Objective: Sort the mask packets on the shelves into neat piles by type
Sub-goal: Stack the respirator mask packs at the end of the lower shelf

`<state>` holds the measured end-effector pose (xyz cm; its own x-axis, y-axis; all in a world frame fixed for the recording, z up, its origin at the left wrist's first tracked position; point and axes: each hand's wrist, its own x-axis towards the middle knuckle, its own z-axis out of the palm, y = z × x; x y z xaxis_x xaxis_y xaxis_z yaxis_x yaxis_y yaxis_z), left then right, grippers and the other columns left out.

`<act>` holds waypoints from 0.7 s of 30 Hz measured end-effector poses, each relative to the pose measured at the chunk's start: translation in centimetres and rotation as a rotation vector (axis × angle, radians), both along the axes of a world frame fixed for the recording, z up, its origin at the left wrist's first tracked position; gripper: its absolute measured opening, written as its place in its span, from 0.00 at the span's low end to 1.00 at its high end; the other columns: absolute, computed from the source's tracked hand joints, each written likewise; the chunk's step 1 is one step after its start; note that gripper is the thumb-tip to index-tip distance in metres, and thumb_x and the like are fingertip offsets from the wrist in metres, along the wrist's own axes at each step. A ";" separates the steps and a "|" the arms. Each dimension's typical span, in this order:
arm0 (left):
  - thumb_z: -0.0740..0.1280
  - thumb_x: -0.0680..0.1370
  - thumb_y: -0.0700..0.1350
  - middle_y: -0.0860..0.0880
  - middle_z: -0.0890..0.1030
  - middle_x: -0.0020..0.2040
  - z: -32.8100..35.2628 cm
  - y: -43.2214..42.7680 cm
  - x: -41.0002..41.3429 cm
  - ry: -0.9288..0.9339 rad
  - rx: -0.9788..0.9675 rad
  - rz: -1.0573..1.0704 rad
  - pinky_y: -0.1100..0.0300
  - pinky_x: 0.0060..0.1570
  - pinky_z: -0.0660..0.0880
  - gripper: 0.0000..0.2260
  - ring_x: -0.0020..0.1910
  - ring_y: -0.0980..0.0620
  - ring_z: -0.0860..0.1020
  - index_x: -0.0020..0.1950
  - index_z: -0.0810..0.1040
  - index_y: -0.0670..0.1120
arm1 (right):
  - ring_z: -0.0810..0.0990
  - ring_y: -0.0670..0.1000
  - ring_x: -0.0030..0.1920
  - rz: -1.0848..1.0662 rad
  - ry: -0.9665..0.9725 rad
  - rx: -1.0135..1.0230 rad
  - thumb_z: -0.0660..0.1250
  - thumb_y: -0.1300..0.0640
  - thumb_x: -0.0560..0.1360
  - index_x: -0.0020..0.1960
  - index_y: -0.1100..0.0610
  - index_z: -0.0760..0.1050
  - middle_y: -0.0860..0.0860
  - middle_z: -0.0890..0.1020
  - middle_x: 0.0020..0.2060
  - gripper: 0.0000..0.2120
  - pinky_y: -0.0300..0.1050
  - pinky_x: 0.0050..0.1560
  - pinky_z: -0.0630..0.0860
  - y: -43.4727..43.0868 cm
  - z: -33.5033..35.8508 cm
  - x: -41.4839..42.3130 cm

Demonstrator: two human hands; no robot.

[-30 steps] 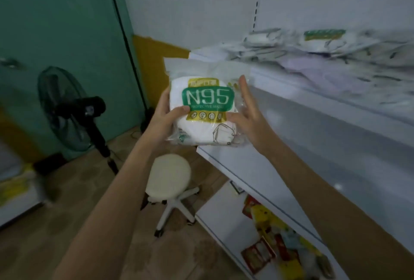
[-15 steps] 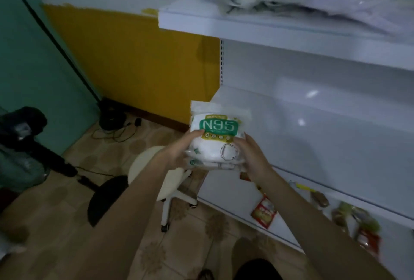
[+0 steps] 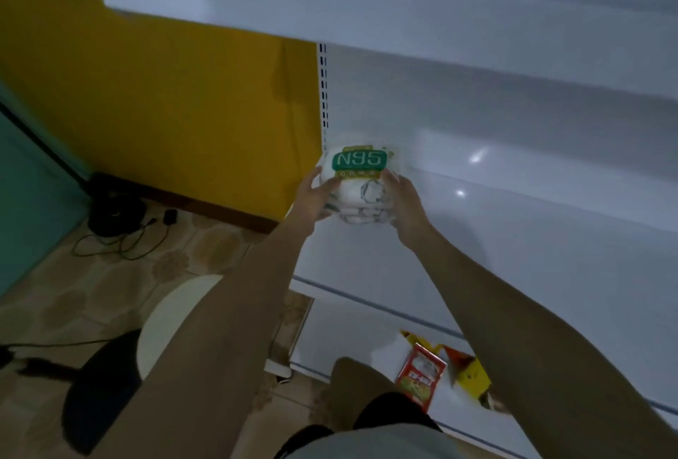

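Noted one clear-wrapped N95 mask packet (image 3: 357,183): white masks inside, green label with white lettering above a yellow strip, label tilted up toward the camera. Gripped at both sides by left hand (image 3: 315,198) and right hand (image 3: 401,201), over the far left end of the white middle shelf (image 3: 513,238), close to its back wall. Cannot tell if touching the shelf.

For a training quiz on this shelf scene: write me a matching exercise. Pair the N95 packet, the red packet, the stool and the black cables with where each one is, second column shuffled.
1 N95 packet
2 red packet
3 stool
4 black cables

A on the lowest shelf
B on the floor by the yellow wall
C gripped by the left hand and right hand, at the middle shelf
D on the floor, partly hidden by the left forearm

Pairs: 1-C, 2-A, 3-D, 4-B
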<state>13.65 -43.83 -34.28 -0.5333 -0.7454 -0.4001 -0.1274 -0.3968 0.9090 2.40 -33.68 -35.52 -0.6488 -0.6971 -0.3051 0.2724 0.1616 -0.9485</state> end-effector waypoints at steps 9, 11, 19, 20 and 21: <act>0.66 0.77 0.44 0.42 0.72 0.66 -4.6 -6.5 -5.7 -0.007 -0.098 -0.072 0.53 0.54 0.74 0.24 0.63 0.40 0.73 0.71 0.63 0.49 | 0.80 0.52 0.54 0.074 0.124 -0.054 0.72 0.64 0.70 0.58 0.55 0.73 0.52 0.81 0.52 0.18 0.44 0.52 0.79 -4.9 -4.6 -4.8; 0.67 0.76 0.39 0.43 0.72 0.66 -5.5 -7.3 -5.9 0.034 -0.092 -0.101 0.53 0.55 0.74 0.27 0.62 0.43 0.73 0.72 0.62 0.48 | 0.79 0.46 0.47 0.096 0.139 -0.065 0.69 0.68 0.72 0.51 0.52 0.71 0.48 0.79 0.47 0.15 0.36 0.44 0.79 -5.8 -4.7 -5.3; 0.69 0.74 0.41 0.42 0.72 0.67 -6.5 -10.1 -7.7 0.065 -0.165 -0.185 0.48 0.58 0.75 0.28 0.62 0.43 0.74 0.72 0.63 0.48 | 0.76 0.57 0.60 0.093 0.107 0.018 0.73 0.60 0.70 0.62 0.55 0.69 0.56 0.76 0.61 0.24 0.57 0.61 0.74 -8.6 -5.3 -7.3; 0.69 0.75 0.42 0.43 0.72 0.67 -6.3 -10.0 -7.5 0.052 -0.185 -0.191 0.53 0.54 0.76 0.27 0.61 0.45 0.74 0.71 0.64 0.49 | 0.75 0.56 0.61 0.099 0.143 0.025 0.76 0.54 0.66 0.66 0.55 0.67 0.55 0.76 0.63 0.31 0.57 0.62 0.73 -8.7 -5.9 -7.7; 0.68 0.76 0.43 0.44 0.72 0.68 -6.2 -9.9 -7.3 0.035 -0.205 -0.200 0.58 0.52 0.74 0.26 0.61 0.47 0.73 0.71 0.64 0.49 | 0.74 0.56 0.63 0.089 0.164 0.056 0.79 0.46 0.61 0.69 0.52 0.64 0.54 0.74 0.65 0.42 0.58 0.63 0.72 -8.6 -6.5 -8.2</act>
